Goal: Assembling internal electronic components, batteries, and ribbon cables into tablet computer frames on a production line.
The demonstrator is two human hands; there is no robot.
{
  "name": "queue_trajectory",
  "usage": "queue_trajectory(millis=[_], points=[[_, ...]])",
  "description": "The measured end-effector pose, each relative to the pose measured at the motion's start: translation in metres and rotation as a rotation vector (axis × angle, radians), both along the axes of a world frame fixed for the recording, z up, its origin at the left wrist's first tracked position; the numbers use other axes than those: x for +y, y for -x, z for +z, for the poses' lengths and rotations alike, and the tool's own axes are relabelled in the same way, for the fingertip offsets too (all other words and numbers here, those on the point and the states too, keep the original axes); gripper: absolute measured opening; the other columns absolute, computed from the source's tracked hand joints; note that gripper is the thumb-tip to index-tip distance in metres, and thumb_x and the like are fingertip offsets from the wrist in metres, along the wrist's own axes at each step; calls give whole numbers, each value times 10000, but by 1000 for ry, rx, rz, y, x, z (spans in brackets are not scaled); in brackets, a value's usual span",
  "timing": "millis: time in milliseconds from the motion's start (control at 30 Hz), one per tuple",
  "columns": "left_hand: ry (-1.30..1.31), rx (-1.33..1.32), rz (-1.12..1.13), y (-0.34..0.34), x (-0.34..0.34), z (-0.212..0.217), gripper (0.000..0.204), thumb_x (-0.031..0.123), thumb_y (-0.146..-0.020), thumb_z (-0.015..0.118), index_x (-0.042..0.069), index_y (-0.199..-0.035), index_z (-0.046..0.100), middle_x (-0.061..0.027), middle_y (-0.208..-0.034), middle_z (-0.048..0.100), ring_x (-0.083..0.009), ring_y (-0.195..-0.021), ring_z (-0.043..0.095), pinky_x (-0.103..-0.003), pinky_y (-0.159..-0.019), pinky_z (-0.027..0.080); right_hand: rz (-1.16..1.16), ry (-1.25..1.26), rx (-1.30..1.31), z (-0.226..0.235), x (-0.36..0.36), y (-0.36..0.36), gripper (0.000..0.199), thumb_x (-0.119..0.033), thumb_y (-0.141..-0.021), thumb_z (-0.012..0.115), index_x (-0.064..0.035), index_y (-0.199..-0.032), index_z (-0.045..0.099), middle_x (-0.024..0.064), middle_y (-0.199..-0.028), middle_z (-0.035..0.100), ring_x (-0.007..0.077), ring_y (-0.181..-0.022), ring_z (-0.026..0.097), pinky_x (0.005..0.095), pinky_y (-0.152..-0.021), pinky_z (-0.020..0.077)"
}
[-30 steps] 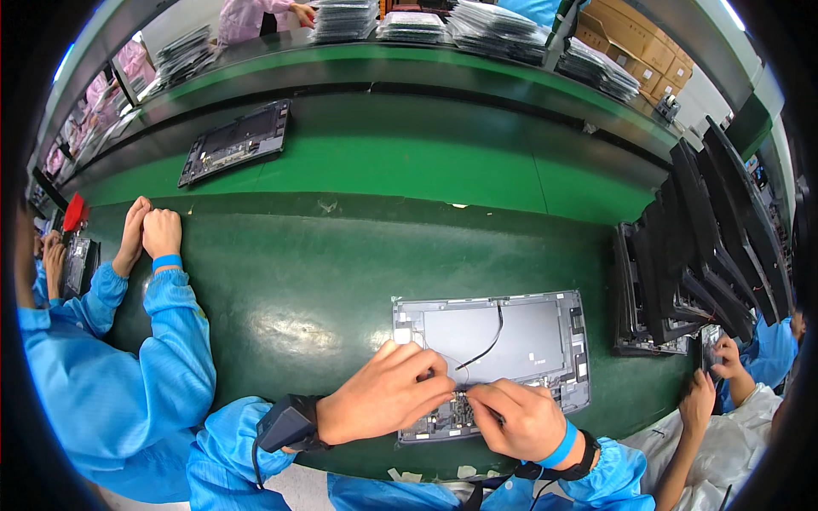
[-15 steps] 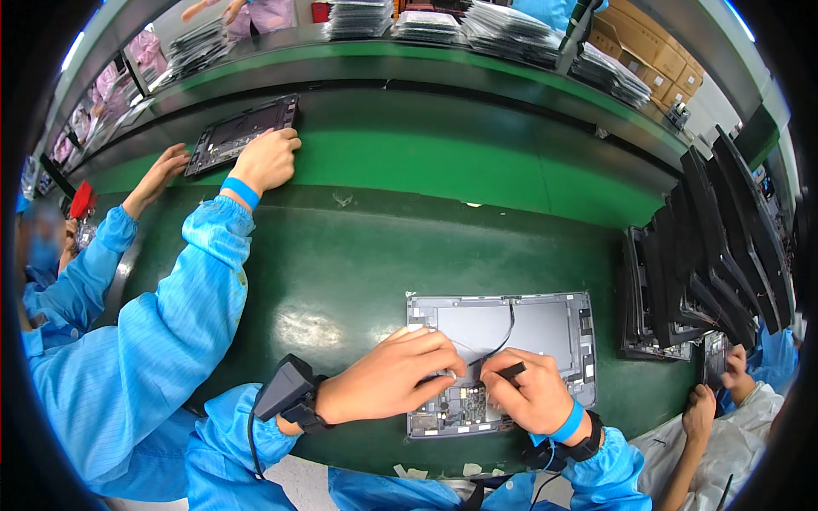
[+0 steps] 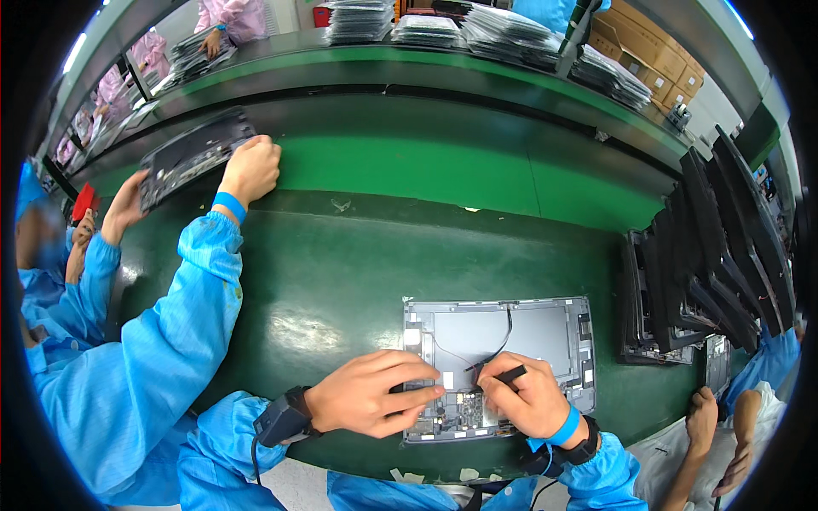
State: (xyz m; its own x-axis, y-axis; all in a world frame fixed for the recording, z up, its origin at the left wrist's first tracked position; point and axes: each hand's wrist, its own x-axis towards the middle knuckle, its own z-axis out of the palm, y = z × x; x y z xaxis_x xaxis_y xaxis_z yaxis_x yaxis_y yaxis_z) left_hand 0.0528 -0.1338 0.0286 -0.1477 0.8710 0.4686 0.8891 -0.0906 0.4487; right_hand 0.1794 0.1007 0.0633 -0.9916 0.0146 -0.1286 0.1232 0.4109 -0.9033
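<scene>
A grey open device chassis (image 3: 548, 334), like the inside of a laptop or tablet, lies flat on the green bench before me. A black cable (image 3: 510, 322) runs from its far edge down to the middle, and a bare circuit board (image 3: 463, 415) shows along its near part. My right hand (image 3: 535, 402) is closed round a black pen-like tool (image 3: 513, 373) over the middle of the chassis, close to the cable's end; the tool's tip is hidden by the fingers. My left hand (image 3: 375, 395) is over the chassis's near left corner, fingers apart, holding nothing visible.
At left, a co-worker's hands hold a similar dark chassis (image 3: 192, 162). A tall stack of black panels (image 3: 707, 247) stands at right beside another person's arms. Piles of thin sheets (image 3: 511, 36) lie on the raised shelf at the back.
My left hand has drawn back left from the cable and its fingers have spread. The right hand stays nearly in place. The co-worker's chassis has been raised and moved left.
</scene>
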Motion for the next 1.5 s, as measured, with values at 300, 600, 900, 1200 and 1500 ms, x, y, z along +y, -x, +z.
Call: queue_trajectory(millis=[300, 600, 900, 1200, 1500], points=[[28, -21, 13, -1, -15, 1, 272, 132, -762, 722, 122, -1029, 771, -80, -1131, 674, -288, -1173, 633, -456, -999, 516, 14, 16, 12, -2, 0, 2, 116, -93, -927, 611, 17, -929, 648, 129, -800, 643, 237, -668, 630, 322, -626, 497], [69, 92, 33, 10, -20, 6, 255, 201, -790, 706, 172, -1037, 760, -70, -1183, 677, -279, -1231, 598, -468, -1054, 470, 23, 12, 22, -2, -1, 2, 101, -79, -922, 617, 17, -931, 648, 133, -809, 646, 229, -667, 634, 322, -622, 499], [13, 156, -92, 19, -7, 6, 156, 172, -824, 675, 68, -938, 691, -94, -1255, 647, -280, -1287, 561, -423, -1086, 476, 55, -21, 136, -5, 0, 1, 78, -68, -914, 620, 1, -947, 638, 119, -816, 636, 222, -674, 634, 314, -629, 500], [-90, -159, -74, 18, -15, -3, 245, 40, -706, 685, 74, -938, 755, -121, -1104, 677, -305, -1096, 689, -440, -919, 588, 55, -8, 84, -6, 1, 2, 82, -74, -908, 629, -4, -949, 641, 114, -809, 637, 215, -679, 639, 311, -631, 504], [-24, -43, -117, 20, -13, -6, 302, 110, -733, 693, 108, -1029, 751, -113, -1053, 653, -285, -1032, 654, -475, -1030, 512, 47, -2, 91, -5, 2, 1, 82, -68, -909, 628, -1, -953, 645, 111, -818, 642, 202, -664, 639, 301, -618, 503]])
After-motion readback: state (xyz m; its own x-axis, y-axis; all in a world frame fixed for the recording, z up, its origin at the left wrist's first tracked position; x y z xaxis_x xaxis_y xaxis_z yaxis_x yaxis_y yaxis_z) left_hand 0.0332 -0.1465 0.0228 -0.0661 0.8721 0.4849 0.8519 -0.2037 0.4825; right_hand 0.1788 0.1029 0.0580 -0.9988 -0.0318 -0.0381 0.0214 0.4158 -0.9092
